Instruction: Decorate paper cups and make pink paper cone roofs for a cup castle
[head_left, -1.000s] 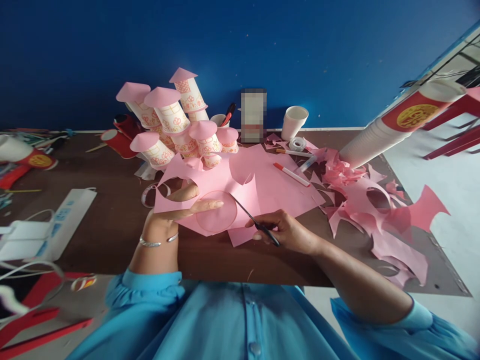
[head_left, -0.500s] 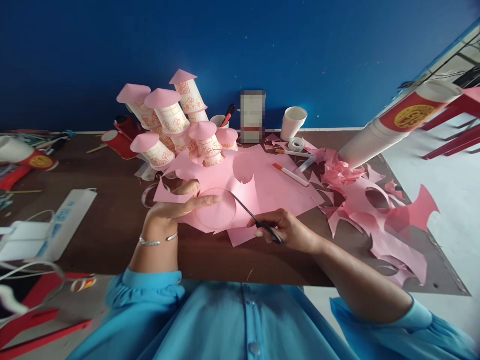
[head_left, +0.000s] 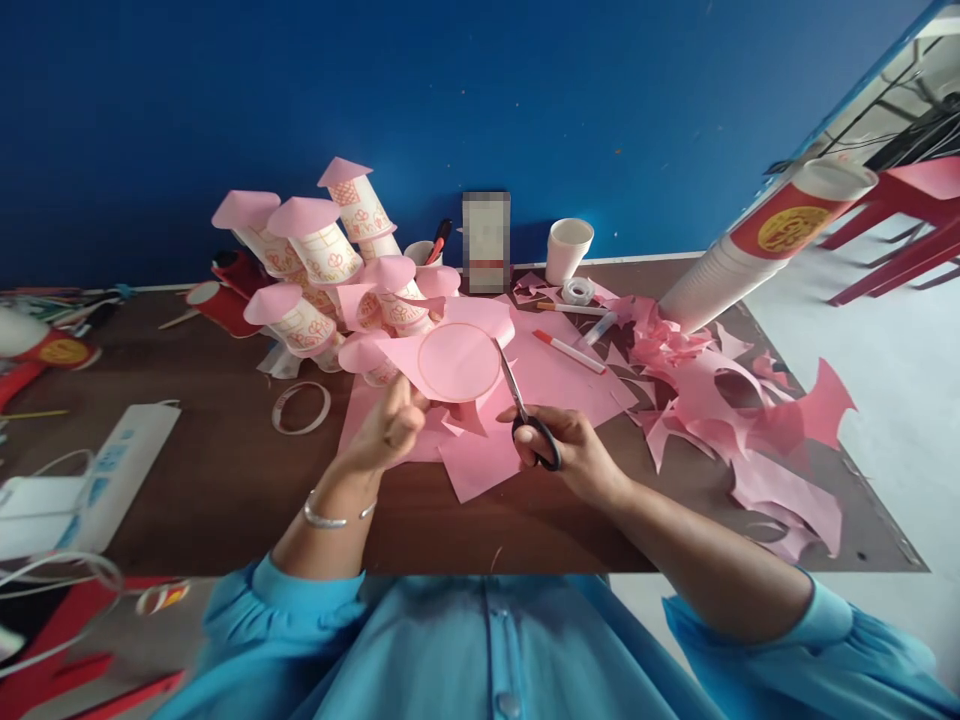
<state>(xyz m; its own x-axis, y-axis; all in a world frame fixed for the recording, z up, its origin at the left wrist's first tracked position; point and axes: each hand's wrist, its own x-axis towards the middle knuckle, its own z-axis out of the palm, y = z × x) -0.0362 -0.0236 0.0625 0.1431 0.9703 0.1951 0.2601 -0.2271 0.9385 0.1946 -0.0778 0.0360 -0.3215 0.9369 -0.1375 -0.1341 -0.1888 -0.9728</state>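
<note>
My left hand grips the lower left edge of a pink paper, which is raised over the table and bears a drawn circle. My right hand is closed round the black handles of a pair of scissors. The blades point up and away, their tips at the right edge of the paper, beside the circle. Beneath lies a larger pink sheet. Behind my left hand stand several decorated paper-cup towers with pink cone tops.
Pink scraps and a long stack of cups are at the right. A white cup and a red-capped marker lie further back. A tape roll is left of my left hand, a power strip farther left.
The paper with the circle has been lifted and tilted up off the larger sheet. My left hand, formerly spread over it, has turned and now holds its edge. The tape roll is uncovered.
</note>
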